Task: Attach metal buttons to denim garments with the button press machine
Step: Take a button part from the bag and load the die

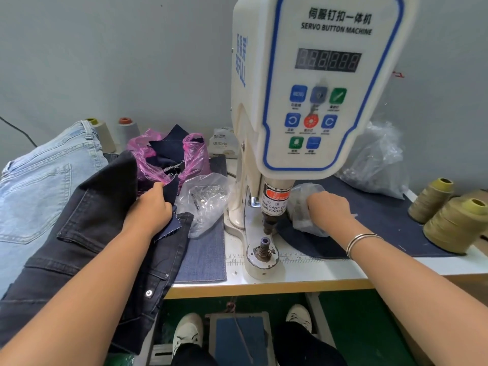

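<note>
Right now my left hand lies on the black jeans heaped at the tabletop's left edge, fingers curled over a dark blue scrap on top of them; whether they truly pinch it I cannot tell. My right hand reaches into a small clear bag just right of the press, fingers bent down inside it, probably feeling for a button, though the plastic hides what they hold. The lower die near the front edge stands bare, no cloth over it yet. The jeans are heavy, floppy denim that will drag and sag off the edge, so I judge it best to take them by the stiff waistband, near the fitted button, and slide that over the die. Loose buttons are small, hard and slippery: pinch one at the rim.
</note>
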{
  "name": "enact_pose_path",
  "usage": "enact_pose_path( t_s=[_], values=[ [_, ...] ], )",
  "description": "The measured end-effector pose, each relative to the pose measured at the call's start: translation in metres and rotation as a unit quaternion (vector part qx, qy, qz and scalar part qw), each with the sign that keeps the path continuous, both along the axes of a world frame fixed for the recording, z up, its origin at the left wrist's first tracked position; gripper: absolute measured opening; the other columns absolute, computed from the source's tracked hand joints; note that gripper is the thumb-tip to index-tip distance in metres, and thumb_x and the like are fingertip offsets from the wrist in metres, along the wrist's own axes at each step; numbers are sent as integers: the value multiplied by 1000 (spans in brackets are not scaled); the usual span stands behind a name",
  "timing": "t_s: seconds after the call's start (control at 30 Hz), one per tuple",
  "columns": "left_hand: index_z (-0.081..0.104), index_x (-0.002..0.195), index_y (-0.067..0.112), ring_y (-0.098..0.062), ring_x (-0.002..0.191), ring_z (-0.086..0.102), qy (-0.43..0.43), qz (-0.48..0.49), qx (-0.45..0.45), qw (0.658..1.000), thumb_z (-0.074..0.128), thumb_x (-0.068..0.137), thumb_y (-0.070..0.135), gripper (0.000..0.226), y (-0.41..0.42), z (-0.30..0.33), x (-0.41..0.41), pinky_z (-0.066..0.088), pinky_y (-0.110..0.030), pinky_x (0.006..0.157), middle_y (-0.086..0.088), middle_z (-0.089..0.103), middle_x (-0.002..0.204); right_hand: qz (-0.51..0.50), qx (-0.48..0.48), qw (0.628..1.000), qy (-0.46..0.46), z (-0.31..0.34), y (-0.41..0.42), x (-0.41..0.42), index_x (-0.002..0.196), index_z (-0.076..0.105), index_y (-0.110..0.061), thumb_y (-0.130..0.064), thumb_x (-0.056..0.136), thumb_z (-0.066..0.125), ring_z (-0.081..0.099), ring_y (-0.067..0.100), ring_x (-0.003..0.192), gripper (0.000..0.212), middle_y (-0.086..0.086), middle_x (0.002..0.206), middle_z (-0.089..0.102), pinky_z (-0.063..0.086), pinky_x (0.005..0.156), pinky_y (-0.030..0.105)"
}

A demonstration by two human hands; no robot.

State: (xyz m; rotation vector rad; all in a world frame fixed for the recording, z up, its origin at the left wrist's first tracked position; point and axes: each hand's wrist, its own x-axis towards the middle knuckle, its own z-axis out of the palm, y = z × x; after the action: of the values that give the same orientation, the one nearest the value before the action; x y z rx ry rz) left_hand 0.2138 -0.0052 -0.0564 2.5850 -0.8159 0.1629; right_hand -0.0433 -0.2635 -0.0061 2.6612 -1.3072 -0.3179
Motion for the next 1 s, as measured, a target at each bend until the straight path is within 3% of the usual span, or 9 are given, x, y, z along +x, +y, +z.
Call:
enact_pose_path(
  t_s=[0.1, 0.23, 0.47, 0.67, 0.9, 1.0],
  values=[
    [36, 95, 15, -31, 69, 49, -1, -1, 1, 1000, 45, 84, 14, 14, 1, 0, -1, 37, -33, 56, -12, 56, 86, -16, 23, 1000, -7, -1, -2, 5, 108, 63, -17, -18, 91, 55, 59, 27, 107, 19, 2, 113, 62, 36, 74, 34],
    [38, 99, 15, -32, 73, 51, -2, -3, 3, 1000, 45, 84, 14, 17, 1, 1, -1, 41, -34, 61, -17, 62, 96, 32, -29, 997, -64, -8, -2, -5, 104, 63, -17, -10, 91, 50, 61, 27, 97, 20, 3, 104, 62, 38, 69, 33],
    [35, 96, 17, -33, 74, 51, -2, -4, 10, 1000, 45, 85, 15, 15, 1, 0, 0, 41, -34, 60, -17, 61, 96, -6, 37, 996, -77, -7, 4, -7, 106, 61, -11, -10, 91, 53, 59, 30, 101, 17, 8, 110, 61, 42, 80, 36],
    [35, 95, 17, -33, 73, 52, -4, -3, 8, 1000, 45, 84, 15, 14, 1, 0, 1, 42, -35, 60, -17, 59, 92, -43, 97, 977, -184, -3, 2, -14, 105, 64, -12, -12, 94, 45, 52, 31, 88, 22, 12, 104, 56, 41, 72, 33],
    [35, 92, 16, -32, 72, 51, -3, -1, 7, 1000, 45, 84, 15, 13, 0, 0, 0, 41, -34, 59, -10, 52, 83, 22, 142, 962, -233, -5, -6, -29, 72, 59, -27, -20, 93, 49, 53, 26, 77, 24, 9, 86, 58, 33, 52, 26],
    [35, 92, 17, -31, 68, 51, -5, 0, 9, 1000, 45, 84, 16, 13, 0, 0, 0, 39, -33, 56, -10, 52, 80, 23, 164, 953, -255, -6, -10, -35, 77, 66, -20, -17, 88, 51, 55, 24, 77, 19, 5, 80, 59, 38, 54, 27]
  ],
)
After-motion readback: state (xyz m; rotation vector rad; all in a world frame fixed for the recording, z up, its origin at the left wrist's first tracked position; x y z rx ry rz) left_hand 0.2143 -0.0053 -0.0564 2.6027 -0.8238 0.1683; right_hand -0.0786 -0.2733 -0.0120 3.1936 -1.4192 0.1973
